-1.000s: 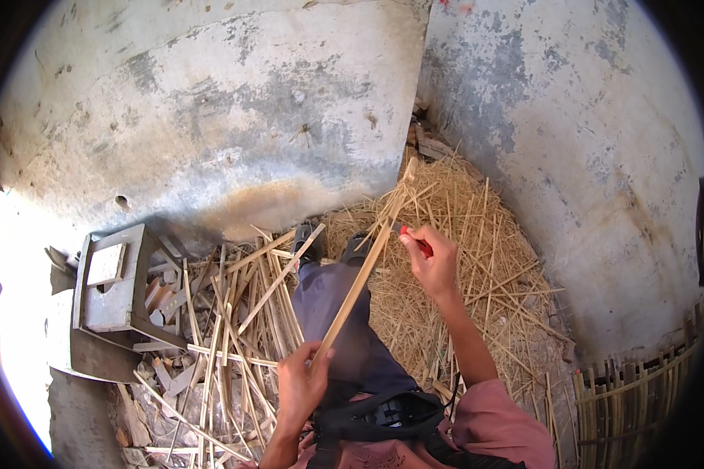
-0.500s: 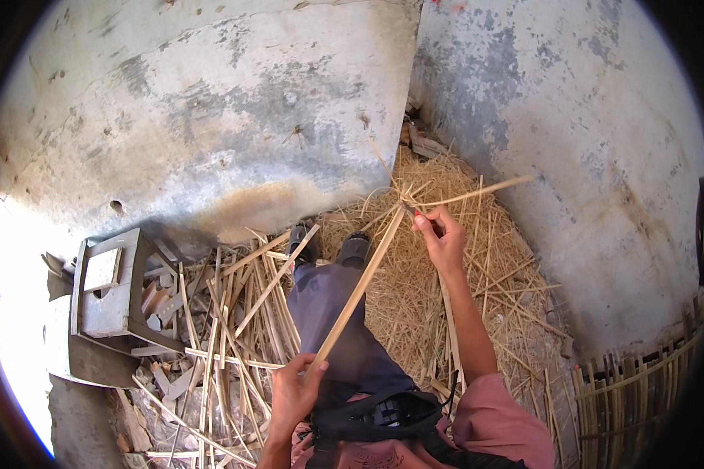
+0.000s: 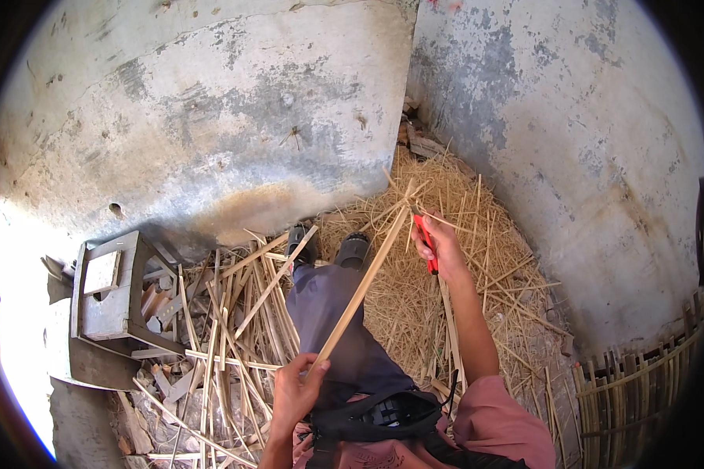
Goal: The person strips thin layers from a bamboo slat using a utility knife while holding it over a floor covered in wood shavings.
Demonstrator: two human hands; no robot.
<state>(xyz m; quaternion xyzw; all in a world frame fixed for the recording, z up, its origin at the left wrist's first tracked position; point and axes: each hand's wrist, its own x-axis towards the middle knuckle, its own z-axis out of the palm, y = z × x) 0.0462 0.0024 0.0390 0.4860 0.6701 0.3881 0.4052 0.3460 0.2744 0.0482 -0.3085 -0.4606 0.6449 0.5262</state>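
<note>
We are seeing the left hand [image 3: 296, 388] closed, pinching the near end of a pale wooden strip [image 3: 364, 293], which is slanting up across the trouser leg [image 3: 332, 305] to a frayed far end. Just beside that end, the right hand [image 3: 442, 248] is gripping a red-handled tool [image 3: 425, 241], seemingly a knife; we are not making out its tip clearly. We are judging a slip as the main risk: a sudden give in the splintered fibres could be sending the tool toward the leg or the left hand. A loose pinch could also be letting the strip twist. For room, we are finding open air above the shavings heap [image 3: 403, 313], while the left wall [image 3: 211, 117] is bounding the far side and loose strips [image 3: 267, 283] are crowding the ground left of the leg.
</note>
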